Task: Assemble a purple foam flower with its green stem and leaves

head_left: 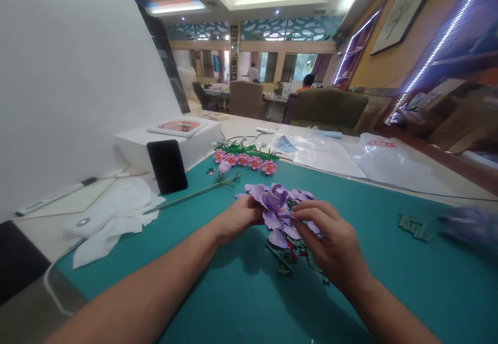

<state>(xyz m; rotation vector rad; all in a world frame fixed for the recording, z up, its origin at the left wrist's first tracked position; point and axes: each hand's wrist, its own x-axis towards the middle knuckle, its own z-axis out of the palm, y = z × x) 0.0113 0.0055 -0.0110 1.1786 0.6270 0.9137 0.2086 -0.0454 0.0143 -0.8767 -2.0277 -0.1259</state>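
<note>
A purple toy flower (pixel 273 197) with broad petals is held up over the green mat (pixel 218 287). My left hand (pixel 243 214) is closed round its underside from the left, its fingertips partly hidden by the petals. At the flower's right edge, my right hand (pixel 329 230) pinches a purple petal (pixel 292 216) between thumb and fingers. Under and behind the hands lies a pile of loose purple petals, dark green stem pieces (pixel 280 261) and a few red bits (pixel 291 248).
A row of pink flowers (pixel 243 160) and a long-stemmed bud (pixel 224 167) lie behind. A black phone (pixel 167 166) leans on a white box (pixel 136 144) at left, near white tissue (pixel 116 219). Green pieces (pixel 413 227) and a purple bag (pixel 467 223) sit right.
</note>
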